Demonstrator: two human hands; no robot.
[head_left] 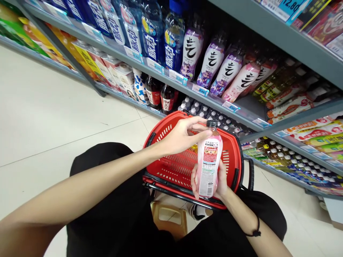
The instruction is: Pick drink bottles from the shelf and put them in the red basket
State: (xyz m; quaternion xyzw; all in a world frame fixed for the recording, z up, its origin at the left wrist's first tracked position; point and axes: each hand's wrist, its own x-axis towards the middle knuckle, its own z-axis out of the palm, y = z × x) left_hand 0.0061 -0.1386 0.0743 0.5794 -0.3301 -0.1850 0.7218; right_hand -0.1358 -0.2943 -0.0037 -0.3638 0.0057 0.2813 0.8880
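Holds a pink-and-white, black-capped plastic bottle [209, 167] over the red slotted plastic basket [173, 119], cap toward the far rim, with right hand [222, 182] clamped round the lower body, left hand [184, 134] by the neck; cannot tell if gripping.

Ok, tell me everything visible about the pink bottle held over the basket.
The pink bottle looks plastic, with a dark cap on, a see-through neck and a pinkish printed sleeve. Its visible side carries a red block and a barcode near the base. It is held over the red basket, cap end toward the shelf. The right grip clasps its lower body; the left grip is at its neck.
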